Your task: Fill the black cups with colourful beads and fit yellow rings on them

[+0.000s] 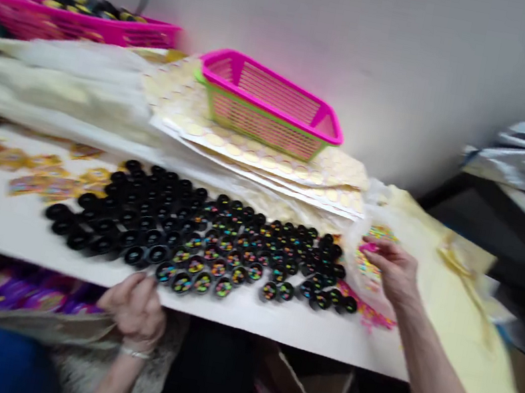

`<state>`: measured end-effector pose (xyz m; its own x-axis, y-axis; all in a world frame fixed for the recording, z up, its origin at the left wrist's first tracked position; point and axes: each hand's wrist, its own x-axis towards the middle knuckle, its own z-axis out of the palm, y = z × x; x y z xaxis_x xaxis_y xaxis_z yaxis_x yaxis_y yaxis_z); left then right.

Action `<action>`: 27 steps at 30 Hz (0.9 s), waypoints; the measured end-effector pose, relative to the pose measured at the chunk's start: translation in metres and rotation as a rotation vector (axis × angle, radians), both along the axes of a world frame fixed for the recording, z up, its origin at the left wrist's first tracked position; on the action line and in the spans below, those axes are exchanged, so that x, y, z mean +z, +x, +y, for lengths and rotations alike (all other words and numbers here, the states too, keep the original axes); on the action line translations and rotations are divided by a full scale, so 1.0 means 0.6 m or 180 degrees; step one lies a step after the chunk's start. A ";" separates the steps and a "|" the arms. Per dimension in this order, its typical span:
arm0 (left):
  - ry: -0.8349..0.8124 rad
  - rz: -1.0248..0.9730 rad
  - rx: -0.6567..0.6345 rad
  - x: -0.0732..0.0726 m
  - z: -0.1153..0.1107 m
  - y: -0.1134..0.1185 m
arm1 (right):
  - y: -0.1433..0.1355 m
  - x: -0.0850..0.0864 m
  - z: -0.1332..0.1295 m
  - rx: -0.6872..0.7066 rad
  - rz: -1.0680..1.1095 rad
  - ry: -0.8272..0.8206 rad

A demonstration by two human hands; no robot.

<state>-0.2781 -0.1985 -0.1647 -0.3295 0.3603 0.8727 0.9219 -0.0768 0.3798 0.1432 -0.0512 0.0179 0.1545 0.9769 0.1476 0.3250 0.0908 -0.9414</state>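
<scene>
My right hand (394,270) pinches a small pink scoop (369,246) over a clear plastic bag holding multicoloured beads (378,233). The scoop's far end is blurred. At the table's front edge my left hand (135,309) is closed, with its fingers curled in; whether anything is inside is hidden. Just beyond it stand many small round black cups (134,255) in tight rows. The cups toward the middle and right hold coloured bits (202,283), while those on the left show only dark insides. Bright pink pieces (376,317) lie loose beside the bag.
A pink and green basket (268,106) sits on sheets of round stickers (248,160) against the wall. Golden packets (49,179) lie at left on the white table (319,338). Another pink basket (94,28) is behind. Below the edge is a box of purple packages (42,293).
</scene>
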 end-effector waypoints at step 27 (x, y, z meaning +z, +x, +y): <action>-0.0269 -0.0180 -0.0194 0.024 -0.024 0.019 | -0.526 0.001 0.013 0.3329 -0.4260 0.2019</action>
